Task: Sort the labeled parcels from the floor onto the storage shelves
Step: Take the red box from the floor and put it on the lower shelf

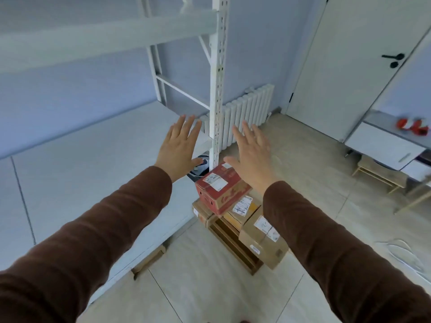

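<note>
White shelf post (217, 94) stands between bare shelf board (81, 164) and stacked parcels (235, 206).

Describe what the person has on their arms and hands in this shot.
Both arms wear long, plain dark brown sleeves of a soft, slightly creased fabric, ending at the wrists. The left hand and right hand are bare: no gloves, rings, watch or markings visible.
</note>
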